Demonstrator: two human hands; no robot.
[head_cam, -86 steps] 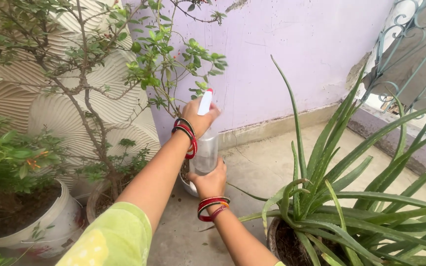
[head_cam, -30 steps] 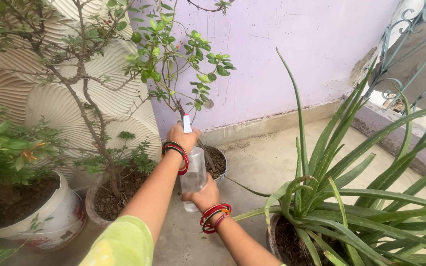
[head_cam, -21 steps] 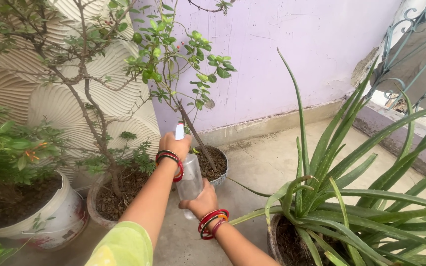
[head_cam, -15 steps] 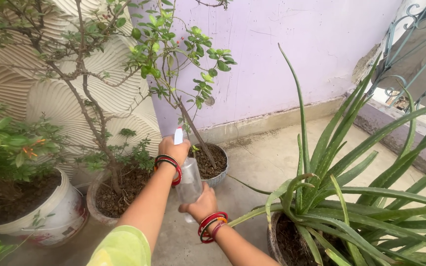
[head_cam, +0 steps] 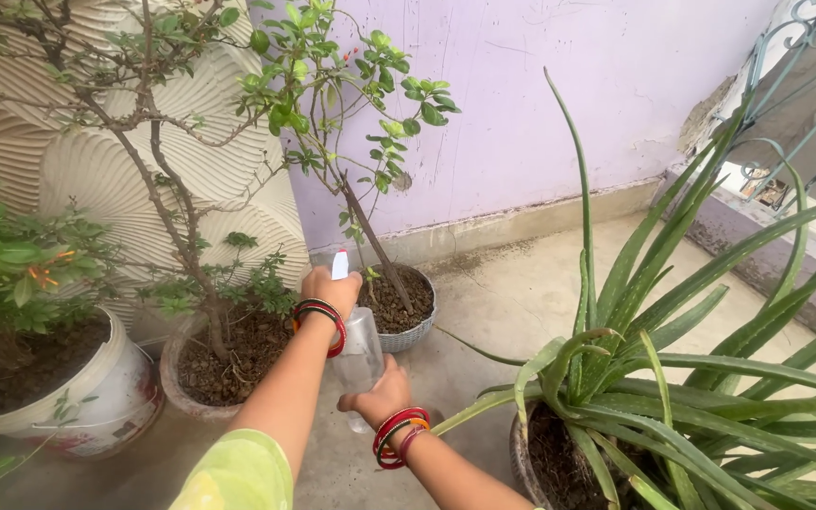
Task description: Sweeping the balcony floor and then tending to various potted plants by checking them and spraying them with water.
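2 hands closed on clear plastic spray bottle (head_cam: 359, 349) at lower centre: left hand (head_cam: 330, 288) gripping white nozzle top, right hand (head_cam: 377, 397) cupping base, just before grey woven pot (head_cam: 408, 332).

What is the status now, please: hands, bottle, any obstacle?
Left hand grips sprayer top. Right hand supports clear spray bottle. Thin branches close ahead.
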